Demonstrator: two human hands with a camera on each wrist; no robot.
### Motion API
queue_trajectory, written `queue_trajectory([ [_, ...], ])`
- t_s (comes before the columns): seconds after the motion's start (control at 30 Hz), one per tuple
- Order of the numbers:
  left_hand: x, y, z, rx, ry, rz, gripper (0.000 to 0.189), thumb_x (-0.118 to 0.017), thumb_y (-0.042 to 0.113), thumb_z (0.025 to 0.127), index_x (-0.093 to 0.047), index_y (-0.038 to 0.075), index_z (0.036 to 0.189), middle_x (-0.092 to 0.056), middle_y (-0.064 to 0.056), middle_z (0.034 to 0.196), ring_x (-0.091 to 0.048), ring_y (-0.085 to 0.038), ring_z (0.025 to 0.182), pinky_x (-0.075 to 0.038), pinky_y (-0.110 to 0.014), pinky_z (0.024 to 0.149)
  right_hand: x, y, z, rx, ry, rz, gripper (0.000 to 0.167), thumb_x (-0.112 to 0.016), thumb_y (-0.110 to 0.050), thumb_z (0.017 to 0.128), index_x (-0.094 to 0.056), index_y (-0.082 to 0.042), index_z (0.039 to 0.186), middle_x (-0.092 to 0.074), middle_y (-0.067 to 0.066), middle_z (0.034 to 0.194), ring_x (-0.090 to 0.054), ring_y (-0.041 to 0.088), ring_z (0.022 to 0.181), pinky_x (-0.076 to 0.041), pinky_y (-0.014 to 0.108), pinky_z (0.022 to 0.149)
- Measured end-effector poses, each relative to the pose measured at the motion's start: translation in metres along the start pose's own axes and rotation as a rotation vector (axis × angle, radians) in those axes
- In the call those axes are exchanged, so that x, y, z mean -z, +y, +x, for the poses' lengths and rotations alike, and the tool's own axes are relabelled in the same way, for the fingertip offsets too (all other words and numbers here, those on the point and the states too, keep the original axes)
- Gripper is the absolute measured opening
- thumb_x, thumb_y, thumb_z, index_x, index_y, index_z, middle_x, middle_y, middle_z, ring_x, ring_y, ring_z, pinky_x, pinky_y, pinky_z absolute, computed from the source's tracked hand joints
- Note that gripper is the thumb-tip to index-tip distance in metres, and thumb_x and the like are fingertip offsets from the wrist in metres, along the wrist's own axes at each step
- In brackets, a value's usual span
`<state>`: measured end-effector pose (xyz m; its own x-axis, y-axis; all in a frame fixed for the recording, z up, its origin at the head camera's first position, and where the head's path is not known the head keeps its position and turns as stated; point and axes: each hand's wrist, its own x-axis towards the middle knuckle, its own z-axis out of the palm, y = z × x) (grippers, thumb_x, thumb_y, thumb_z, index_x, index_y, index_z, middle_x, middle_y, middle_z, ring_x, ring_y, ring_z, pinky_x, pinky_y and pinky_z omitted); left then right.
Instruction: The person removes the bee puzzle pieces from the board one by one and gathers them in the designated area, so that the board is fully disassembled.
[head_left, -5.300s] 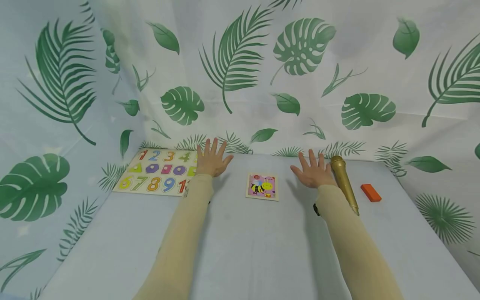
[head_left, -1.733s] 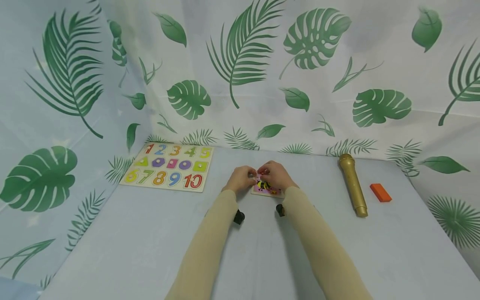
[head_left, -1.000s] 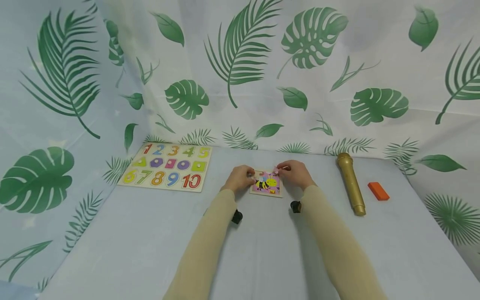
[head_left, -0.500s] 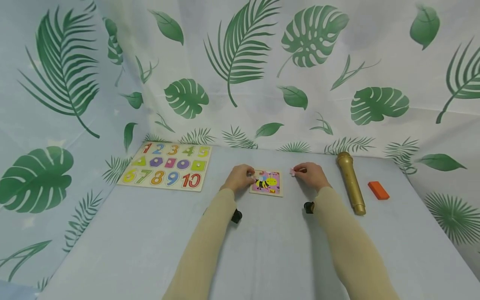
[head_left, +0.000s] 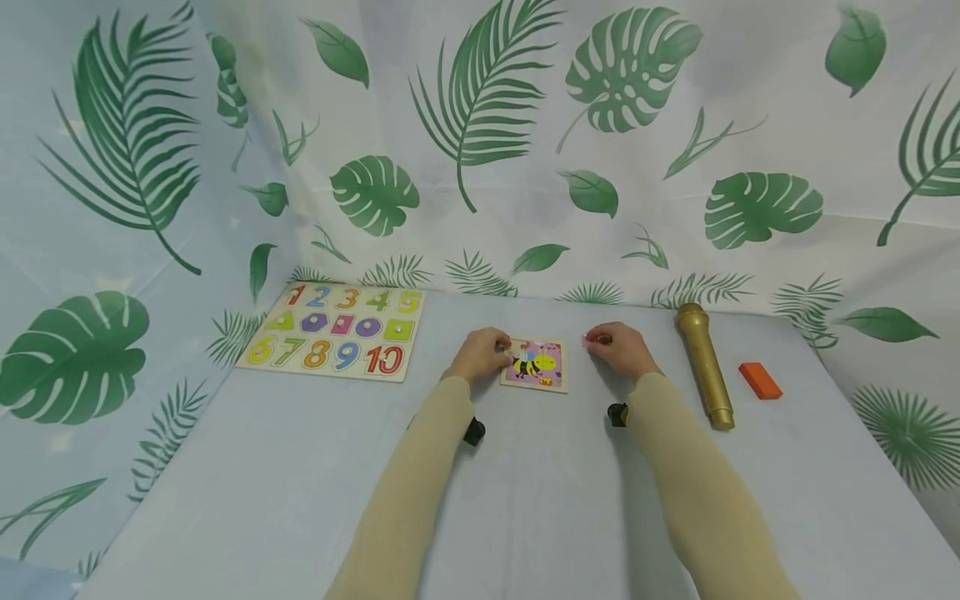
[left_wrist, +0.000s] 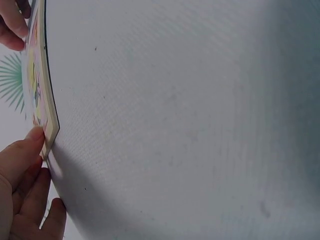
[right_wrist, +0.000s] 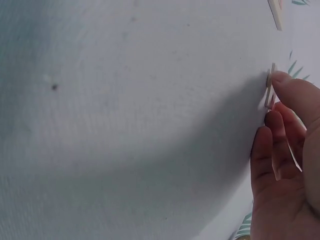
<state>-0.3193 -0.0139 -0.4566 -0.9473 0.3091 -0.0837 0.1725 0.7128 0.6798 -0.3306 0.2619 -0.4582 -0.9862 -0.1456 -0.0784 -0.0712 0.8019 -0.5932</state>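
A small square bee jigsaw puzzle [head_left: 534,375] with a pink picture lies on the table in front of me. My left hand [head_left: 476,357] grips its left edge; in the left wrist view the thumb [left_wrist: 30,142] lies on a corner of the puzzle [left_wrist: 46,107] and the fingers curl at its side. To the right of the puzzle, my right hand [head_left: 621,348] pinches a small pink puzzle piece [head_left: 587,342] between thumb and fingers. In the right wrist view this piece [right_wrist: 270,85] is seen edge-on, close to the table. The fingertips partly cover it.
A wooden number puzzle board [head_left: 330,333] lies at the back left. At the right are a gold microphone [head_left: 703,367] and an orange block [head_left: 761,381]. A leaf-printed cloth [head_left: 480,150] hangs behind the table and at its sides.
Both hands, spread flat at first, have come to the bee puzzle. My right hand has taken a piece from its top and carried it right, while the left stays at the left edge.
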Motion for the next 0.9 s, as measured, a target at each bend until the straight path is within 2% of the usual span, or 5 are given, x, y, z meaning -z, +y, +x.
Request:
queue_trajectory([
  [0.37, -0.001, 0.001, 0.002, 0.004, -0.009, 0.002, 0.031, -0.070, 0.012, 0.091, -0.066, 0.004, 0.121, -0.061, -0.009, 0.131, -0.049, -0.024, 0.129, -0.037, -0.037, 0.111, -0.002, 0.001, 0.000, -0.016, 0.001, -0.001, 0.032, -0.060, -0.018, 0.099, -0.062, 0.002, 0.124, -0.058, 0.022, 0.121, -0.051, 0.036, 0.113, -0.040, 0.053, 0.104],
  [0.6, 0.000, 0.004, 0.002, 0.021, -0.018, 0.031, 0.031, -0.069, 0.014, 0.092, -0.066, 0.005, 0.122, -0.060, -0.007, 0.132, -0.049, -0.022, 0.129, -0.037, -0.035, 0.111, 0.000, -0.002, 0.000, 0.016, 0.012, -0.030, 0.030, -0.060, -0.015, 0.098, -0.063, 0.003, 0.121, -0.059, 0.022, 0.119, -0.052, 0.036, 0.111, -0.042, 0.052, 0.102],
  [0.77, 0.000, 0.006, 0.003, 0.022, -0.036, 0.089, 0.033, -0.068, 0.016, 0.093, -0.064, 0.006, 0.125, -0.060, -0.007, 0.132, -0.050, -0.021, 0.128, -0.038, -0.035, 0.110, 0.000, -0.018, 0.002, 0.042, -0.010, -0.051, 0.028, -0.059, -0.013, 0.098, -0.063, 0.002, 0.121, -0.056, 0.022, 0.123, -0.051, 0.037, 0.112, -0.044, 0.052, 0.101],
  [0.9, 0.002, 0.006, 0.003, 0.002, -0.049, 0.134, 0.033, -0.067, 0.016, 0.094, -0.064, 0.005, 0.125, -0.060, -0.007, 0.131, -0.050, -0.022, 0.127, -0.038, -0.035, 0.110, -0.008, -0.039, 0.006, 0.048, -0.067, -0.027, 0.031, -0.059, -0.018, 0.098, -0.063, -0.003, 0.124, -0.055, 0.020, 0.128, -0.048, 0.036, 0.116, -0.042, 0.052, 0.104],
])
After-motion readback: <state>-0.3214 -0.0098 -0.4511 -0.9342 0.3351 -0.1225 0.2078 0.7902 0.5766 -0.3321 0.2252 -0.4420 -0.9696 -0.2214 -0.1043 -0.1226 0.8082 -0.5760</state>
